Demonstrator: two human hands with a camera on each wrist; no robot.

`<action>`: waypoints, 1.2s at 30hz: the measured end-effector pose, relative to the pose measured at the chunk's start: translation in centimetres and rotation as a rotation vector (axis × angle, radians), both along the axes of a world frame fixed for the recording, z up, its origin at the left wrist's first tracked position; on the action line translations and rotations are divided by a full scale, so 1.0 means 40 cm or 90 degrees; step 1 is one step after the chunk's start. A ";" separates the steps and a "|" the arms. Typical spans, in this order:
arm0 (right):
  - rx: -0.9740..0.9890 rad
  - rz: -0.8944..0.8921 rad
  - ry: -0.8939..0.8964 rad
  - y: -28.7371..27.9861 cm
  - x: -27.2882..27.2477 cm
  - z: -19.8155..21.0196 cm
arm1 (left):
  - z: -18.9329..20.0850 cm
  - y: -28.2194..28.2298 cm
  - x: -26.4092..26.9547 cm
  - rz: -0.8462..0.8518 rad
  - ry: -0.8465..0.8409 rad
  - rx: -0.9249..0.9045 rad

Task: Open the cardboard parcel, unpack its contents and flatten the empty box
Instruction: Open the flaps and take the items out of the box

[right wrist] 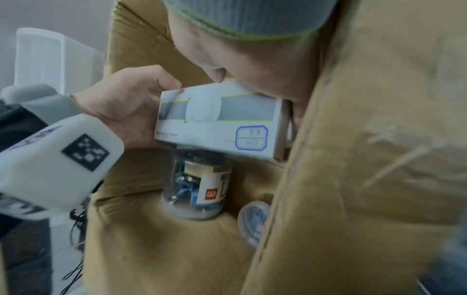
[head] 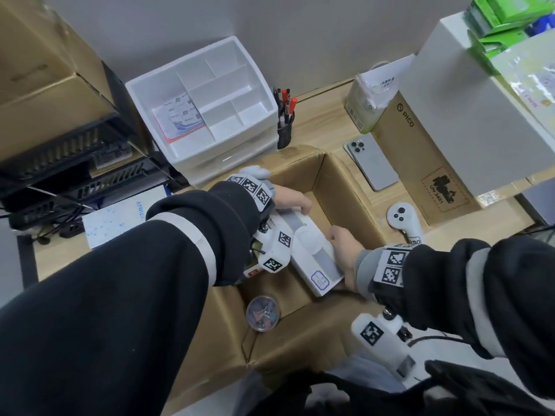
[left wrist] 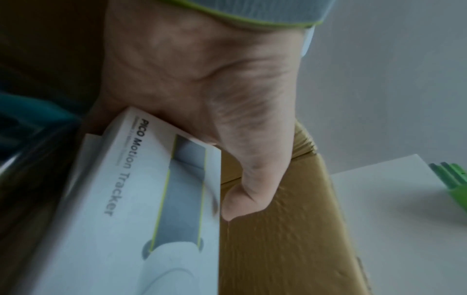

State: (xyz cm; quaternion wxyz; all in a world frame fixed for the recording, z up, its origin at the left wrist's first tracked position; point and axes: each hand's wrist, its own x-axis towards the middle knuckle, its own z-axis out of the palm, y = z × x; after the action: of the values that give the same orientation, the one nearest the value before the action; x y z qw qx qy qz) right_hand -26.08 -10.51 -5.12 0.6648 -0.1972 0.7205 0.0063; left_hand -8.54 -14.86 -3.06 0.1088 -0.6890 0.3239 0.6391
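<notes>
One cardboard parcel (head: 339, 187) open on the table (head: 318, 121), flaps folded out. One white tracker box (head: 312, 250) held up over the parcel's opening, tilted, long side running far-left to near-right. Two clear tubs of clips down inside: a taller jar (right wrist: 194, 191) right under the white box, plus a flat round one (head: 263, 314) by the near wall. Hard to say from the blurry wrist view what else is in the jar besides blue bits.

Left hand (head: 289, 201) on the far end of the tracker box, fingers curled over the top edge, thumb (left wrist: 242, 195) down along the side, so a firm grip. Right hand (head: 345, 250) clamped on the near right edge, thumb on top, fingers tucked underneath and mostly out of sight. Both forearms in black sleeves with tagged wrist rigs, reaching in from the near side.

Around the parcel: one white drawer organizer (head: 207, 103) at the far left, one pen cup (head: 285, 127) beside it, one phone (head: 372, 162) face down to the right, one white controller (head: 404, 220) nearer, one brown PICO carton (head: 420, 151) at far right. Parcel's floor mostly blocked by the box and arms; the near left flap cut off under the left sleeve.
</notes>
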 end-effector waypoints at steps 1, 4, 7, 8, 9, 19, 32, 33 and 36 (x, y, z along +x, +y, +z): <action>0.019 0.001 -0.034 0.012 -0.005 0.017 | 0.007 -0.002 0.002 -0.023 0.000 0.000; 0.039 0.038 -0.109 0.037 -0.015 0.063 | 0.039 -0.008 0.006 -0.066 0.003 0.030; 0.034 0.099 -0.110 0.047 -0.017 0.091 | 0.091 -0.006 0.021 -0.088 -0.018 -0.002; 0.034 0.116 -0.107 0.050 -0.013 0.104 | 0.110 0.001 0.028 -0.087 -0.024 -0.015; 0.024 0.132 -0.099 0.051 -0.013 0.115 | 0.127 0.008 0.034 -0.078 -0.024 -0.024; -0.103 0.113 -0.113 0.035 -0.058 0.238 | 0.285 0.105 0.090 0.115 0.043 -0.130; -0.242 0.235 -0.257 0.054 0.236 0.421 | 0.484 0.348 0.355 0.385 -0.027 -0.286; -0.243 0.259 -0.269 0.066 0.285 0.434 | 0.495 0.379 0.393 0.420 -0.033 -0.289; -0.243 0.338 -0.290 0.115 0.435 0.448 | 0.507 0.472 0.501 0.503 -0.079 -0.296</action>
State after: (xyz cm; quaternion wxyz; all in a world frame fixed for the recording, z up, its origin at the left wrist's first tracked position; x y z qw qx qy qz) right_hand -8.69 -5.92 12.78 0.7341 -0.4929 0.4670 0.0002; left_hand 11.50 4.04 17.23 -0.2814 -0.8025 0.1643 0.4998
